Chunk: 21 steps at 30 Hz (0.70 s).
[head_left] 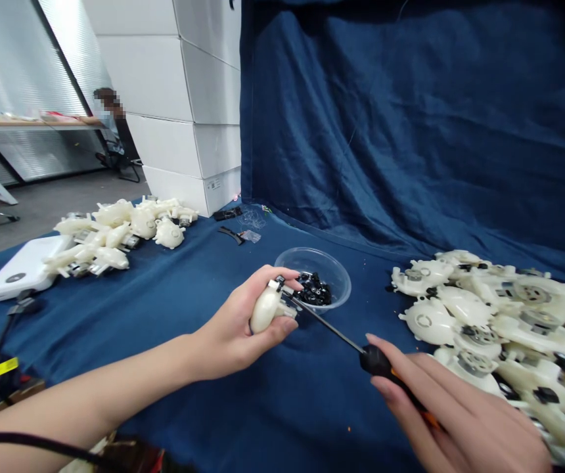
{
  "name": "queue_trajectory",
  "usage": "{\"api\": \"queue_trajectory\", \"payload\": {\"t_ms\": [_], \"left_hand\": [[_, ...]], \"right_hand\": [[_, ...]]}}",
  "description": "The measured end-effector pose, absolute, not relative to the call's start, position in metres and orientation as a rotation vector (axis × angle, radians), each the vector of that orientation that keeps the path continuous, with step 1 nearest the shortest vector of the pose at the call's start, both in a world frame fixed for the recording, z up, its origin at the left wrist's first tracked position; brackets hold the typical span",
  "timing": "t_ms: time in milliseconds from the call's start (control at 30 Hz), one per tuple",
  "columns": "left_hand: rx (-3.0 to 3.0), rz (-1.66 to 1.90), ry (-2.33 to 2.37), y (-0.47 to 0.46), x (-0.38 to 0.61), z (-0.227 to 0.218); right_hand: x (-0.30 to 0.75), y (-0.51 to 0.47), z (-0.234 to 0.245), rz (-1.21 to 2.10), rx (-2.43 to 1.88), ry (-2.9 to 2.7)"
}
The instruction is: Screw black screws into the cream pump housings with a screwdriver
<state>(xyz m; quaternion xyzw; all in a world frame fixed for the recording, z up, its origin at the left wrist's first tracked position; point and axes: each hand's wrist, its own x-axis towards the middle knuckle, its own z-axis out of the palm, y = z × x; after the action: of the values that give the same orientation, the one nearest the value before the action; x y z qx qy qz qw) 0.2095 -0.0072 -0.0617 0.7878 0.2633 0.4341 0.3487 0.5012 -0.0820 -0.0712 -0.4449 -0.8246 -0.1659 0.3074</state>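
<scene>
My left hand (236, 328) is closed around a cream-coloured plastic housing (265, 309), rounded on one side with small fittings on the other. In my right hand (450, 407) is a screwdriver (376, 362) with a black and orange handle. Its long metal shaft points up and left, and the tip meets the fittings on the housing's right side; the exact contact point is too small to make out. Just behind the held housing stands a clear plastic bowl (339, 279) with small black parts (315, 289) in it, partly hidden by my left fingers.
A large pile of similar cream housings (479, 315) lies at the right, a smaller pile (115, 230) at the left beside a white box-shaped device (26, 266). White cartons (159, 85) are stacked behind. A blue curtain (410, 118) hangs at the back. A person (110, 121) sits far left.
</scene>
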Motion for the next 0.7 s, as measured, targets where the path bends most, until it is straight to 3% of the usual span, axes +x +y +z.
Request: {"api": "queue_trajectory", "payload": {"t_ms": [200,367,433,600,700], "left_hand": [[2.144,1.148,0.676,-0.002,0.208,-0.069],[2.347,1.237,0.588,0.001,0.205,-0.063],[2.378,1.289,0.514,0.002,0.203,-0.061],[2.417,1.211,0.526,0.005,0.199,-0.058],[2.43,1.165,0.513,0.006,0.199,-0.059]], "right_hand": [[0.498,-0.082,-0.066,0.3,-1.345,-2.024],[0.493,-0.075,-0.057,1.745,-1.531,-1.409],[0.492,-0.072,-0.055,2.088,-1.424,-1.084],[0.499,-0.068,-0.052,2.276,-1.34,-0.935],[0.503,-0.068,-0.05,2.089,-1.397,-1.17]]}}
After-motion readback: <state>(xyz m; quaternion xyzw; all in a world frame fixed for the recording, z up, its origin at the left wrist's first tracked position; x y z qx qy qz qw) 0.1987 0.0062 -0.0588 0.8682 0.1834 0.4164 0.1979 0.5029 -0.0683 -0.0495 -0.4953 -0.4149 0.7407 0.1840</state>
